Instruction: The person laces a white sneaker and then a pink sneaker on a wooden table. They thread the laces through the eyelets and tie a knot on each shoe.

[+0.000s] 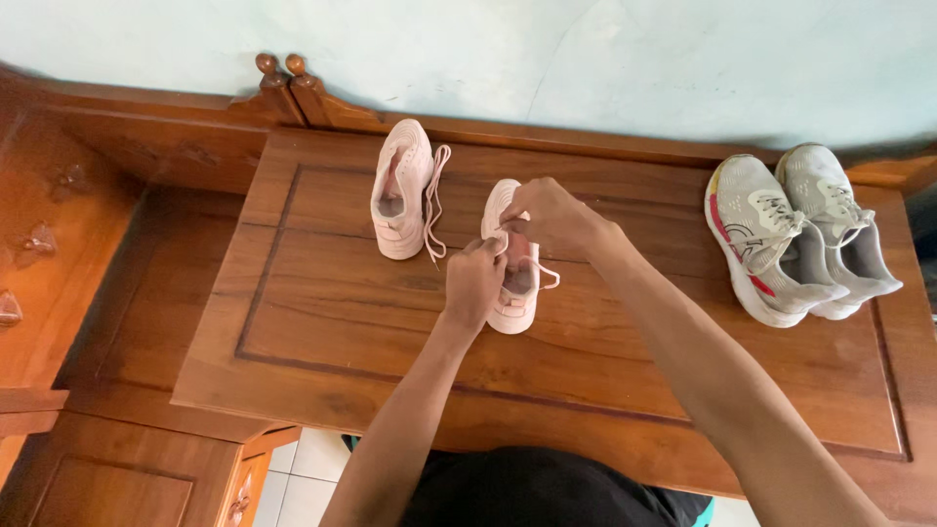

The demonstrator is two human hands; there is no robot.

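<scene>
I stand over a wooden table (322, 322) of reddish-brown wood, its top a framed panel with a raised border and visible grain. Pale blue-green wall (586, 59) runs along the far edge; two turned wooden knobs (283, 66) rise just past the far left corner. More carved brown woodwork (68, 215) sits lower to the left of the table, and white floor tiles (303, 468) show below the near left corner. My left hand (473, 285) is closed, fingers pinched on the lace of the pink shoe (514, 293), which sits near the middle of the table, toe toward the far edge. My right hand (551, 215) is curled shut over the front of the same shoe, gripping the lace as well; just how the lace runs between my fingers I cannot tell. A loose loop of lace hangs off the shoe's right side. The second pink shoe (400, 195) stands just to the left, closer to the far edge, unlaced cord trailing down beside it, apart from my hands. A pair of grey sneakers (791, 234) with red and yellow marks rests side by side at the far right corner, well apart from the pink pair.
</scene>
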